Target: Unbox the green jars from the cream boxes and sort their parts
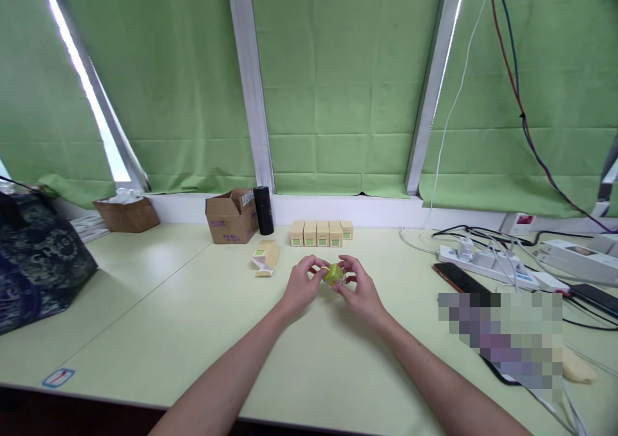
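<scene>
The small green object point(333, 273) was held between the fingertips of both hands, just above the table point(193, 307). The left hand point(302, 284) was closed on its left side and the right hand point(362, 288) on its right side. The fingers point(348, 270) of each hand were curled narrowly around it. The exact contact points could not be made out, since the object was small and partly covered. Beyond the fingertips, well apart from them, a row of small boxes point(321, 233) stood side by side. Beyond and to the left of the left fingers, an opened carton point(265, 259) lay on its side. For handling of this kind, a light, even pinch from both sides was judged appropriate. The object was best held low over the table, so that any slip would be short, and squeezing was to be avoided.
</scene>
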